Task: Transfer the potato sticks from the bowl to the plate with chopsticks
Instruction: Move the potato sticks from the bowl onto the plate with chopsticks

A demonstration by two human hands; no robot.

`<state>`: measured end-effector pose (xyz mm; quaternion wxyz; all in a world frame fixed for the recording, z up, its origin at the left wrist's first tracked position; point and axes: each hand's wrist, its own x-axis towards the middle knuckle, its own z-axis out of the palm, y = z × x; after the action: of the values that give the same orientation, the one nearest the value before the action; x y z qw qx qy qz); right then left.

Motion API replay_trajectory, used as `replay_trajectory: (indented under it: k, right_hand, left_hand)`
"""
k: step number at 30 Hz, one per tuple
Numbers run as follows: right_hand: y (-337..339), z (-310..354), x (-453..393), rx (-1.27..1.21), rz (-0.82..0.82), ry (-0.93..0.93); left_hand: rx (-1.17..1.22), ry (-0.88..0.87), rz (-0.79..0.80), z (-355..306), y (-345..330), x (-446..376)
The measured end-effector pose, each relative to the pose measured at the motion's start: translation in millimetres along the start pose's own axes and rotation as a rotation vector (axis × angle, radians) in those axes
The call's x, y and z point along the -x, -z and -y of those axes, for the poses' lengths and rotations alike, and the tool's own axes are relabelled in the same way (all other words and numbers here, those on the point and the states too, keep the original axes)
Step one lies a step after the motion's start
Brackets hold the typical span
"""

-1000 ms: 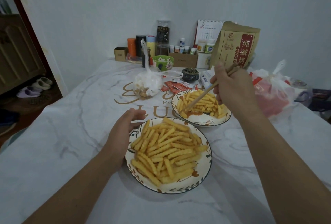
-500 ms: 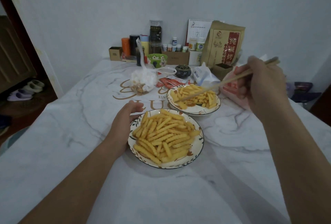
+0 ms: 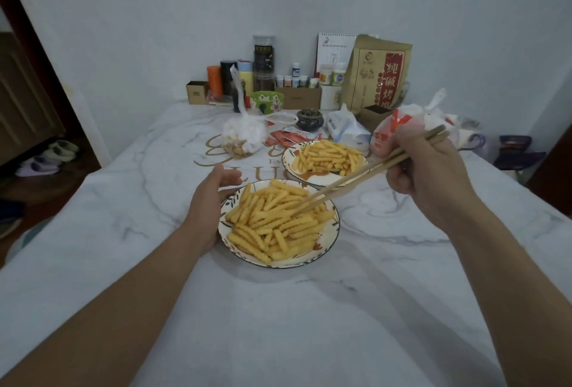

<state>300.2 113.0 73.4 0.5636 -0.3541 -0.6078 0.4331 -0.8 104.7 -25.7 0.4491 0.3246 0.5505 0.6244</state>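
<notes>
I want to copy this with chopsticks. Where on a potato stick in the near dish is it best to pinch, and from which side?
Probably pinch a top stick near its middle, across its short width, coming down from the upper right as the chopsticks in the right hand already slant. The sticks are long, thin and ridged, so a middle pinch should tip less. The left hand steadies the dish.

1. Left hand (image 3: 208,204) covers the left rim of the near dish (image 3: 325,244); fingers sit behind the palm, so contact with the rim is unclear.
2. Chopsticks (image 3: 349,180): tips are buried in the potato sticks (image 3: 275,222), so whether they pinch one is unclear.
3. Right hand (image 3: 433,171) hides the chopsticks' mid-shaft and part of the red-and-white bag (image 3: 388,132) behind it.
4. Both forearms are cut off by the bottom edge.
5. Small bottles (image 3: 294,80) far beyond the hands: labels are too small to read.
</notes>
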Motion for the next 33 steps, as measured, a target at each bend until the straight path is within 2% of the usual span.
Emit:
replay_trajectory:
  k: [6, 10, 14, 21, 24, 28, 33]
  right_hand:
    - [13, -12, -22, -0.061, 0.044, -0.005]
    - [18, -23, -39, -0.143, -0.124, -0.007]
    - [-1, -52, -53, -0.012, -0.3, 0.039]
    - [-46, -88, -46, 0.128, -0.242, 0.13]
    - [-57, -95, -46, 0.17, -0.267, 0.102]
    - [-63, -98, -50, 0.17, -0.319, 0.04]
    - [-77, -97, -58, 0.221, -0.35, 0.067]
  left_hand:
    - [-0.062, 0.017, 0.017, -1, 4, -6]
    - [-0.12, 0.041, 0.084, -2, 4, -8]
    - [-0.214, 0.061, 0.179, -1, 3, -16]
    - [-0.163, -0.011, 0.099, 4, 6, -12]
    - [-0.125, -0.007, 0.071, 4, 8, -15]
    - [-0.053, 0.034, 0.095, 3, 10, -16]
    - [-0.037, 0.048, 0.137, 3, 12, -11]
